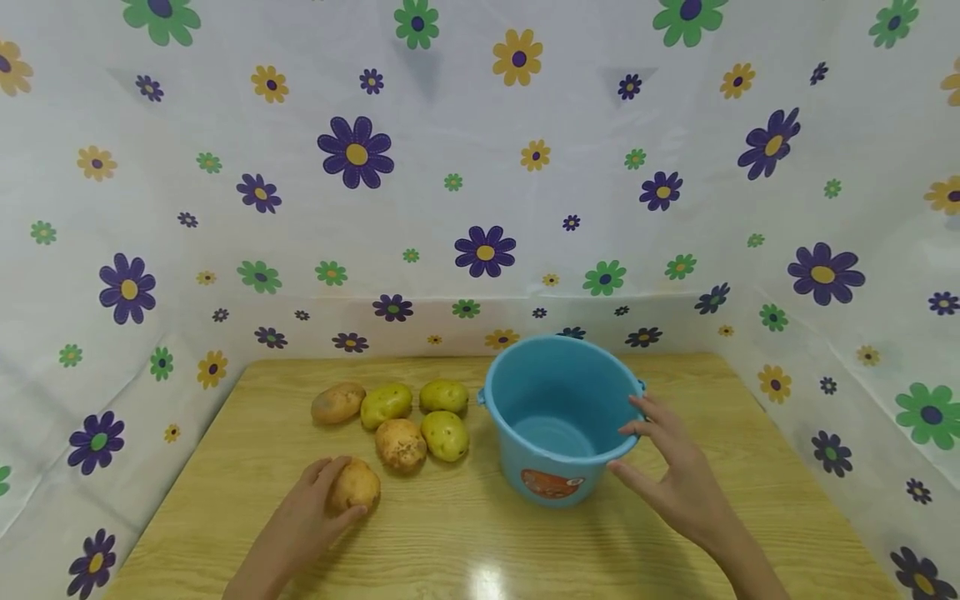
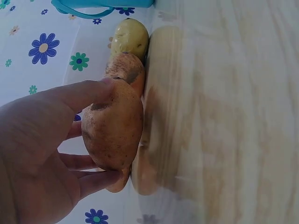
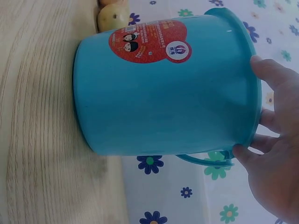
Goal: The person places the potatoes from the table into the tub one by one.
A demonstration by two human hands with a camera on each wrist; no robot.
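My left hand [image 1: 303,517] is around a brown potato [image 1: 356,487] at the front left of the table, thumb on one side and fingers on the other. In the left wrist view this potato [image 2: 114,126] overlaps another brown one [image 2: 126,70] behind it. A blue bucket [image 1: 551,475] with a red label stands upright to the right of the potatoes; its bottom shows bare inside. At its right rim, my right hand [image 1: 682,479] holds on, with fingertips over the edge and the thumb outside. The right wrist view shows thumb and fingers at the rim [image 3: 254,102].
Behind the held potato lie several more: a brown one [image 1: 339,403] at the far left, greenish ones [image 1: 386,406], and a rough brown one [image 1: 401,445] in front. The wooden table [image 1: 450,542] ends at a flower-print cloth [image 1: 420,233] at the back and sides.
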